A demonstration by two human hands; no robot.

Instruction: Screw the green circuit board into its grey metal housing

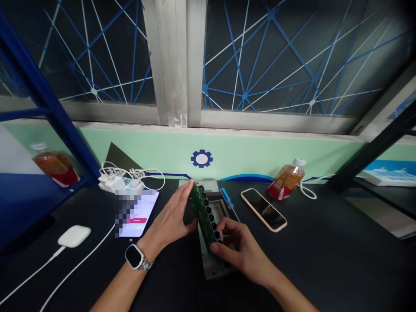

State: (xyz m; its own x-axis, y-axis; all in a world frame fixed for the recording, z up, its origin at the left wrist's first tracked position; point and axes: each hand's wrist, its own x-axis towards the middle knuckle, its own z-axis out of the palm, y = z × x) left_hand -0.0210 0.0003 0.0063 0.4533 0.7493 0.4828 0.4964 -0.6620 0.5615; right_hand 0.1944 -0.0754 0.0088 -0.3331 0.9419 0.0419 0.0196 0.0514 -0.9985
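Here, the outstretched left hand (172,214) holds a green circuit board (203,212) at ten o'clock; the right hand (238,247) pinches it at five.

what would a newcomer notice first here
Probably the long green circuit board, tilted between the left hand and right hand above a grey metal case. Behind, blue and white lines crisscross the dark window panes. At right, a clear plastic bottle of amber liquid stands out.

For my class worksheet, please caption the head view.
Left hand and right hand hold a tilted green circuit board over a metal case, with a blue-handled screwdriver nearby.
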